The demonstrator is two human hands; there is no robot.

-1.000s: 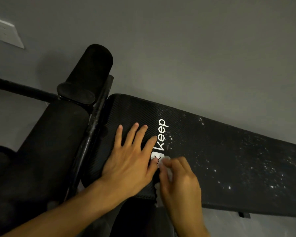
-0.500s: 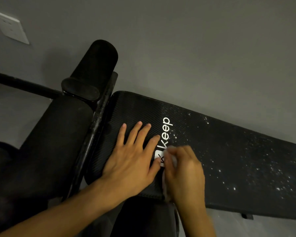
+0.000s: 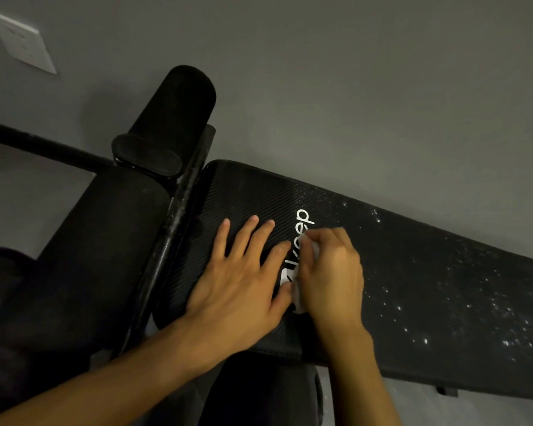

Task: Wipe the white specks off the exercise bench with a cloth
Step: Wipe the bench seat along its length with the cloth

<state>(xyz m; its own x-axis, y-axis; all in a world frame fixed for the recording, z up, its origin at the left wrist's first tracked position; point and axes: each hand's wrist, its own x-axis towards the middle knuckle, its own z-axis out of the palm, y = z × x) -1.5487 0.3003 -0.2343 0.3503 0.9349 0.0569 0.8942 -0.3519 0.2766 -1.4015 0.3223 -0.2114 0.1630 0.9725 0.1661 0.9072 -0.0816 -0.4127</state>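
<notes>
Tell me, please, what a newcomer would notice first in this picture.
At the centre, the left hand lies flat on the black bench while the right hand grips a white cloth over the white logo. White specks are scattered across the bench at the picture's right.

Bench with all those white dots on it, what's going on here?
A person is cleaning a black exercise bench. Their left hand lies flat on it beside the Keep logo. Their right hand grips a white cloth, pressed to the bench over part of that logo. Further right, white specks cover the bench, not yet wiped.
</notes>
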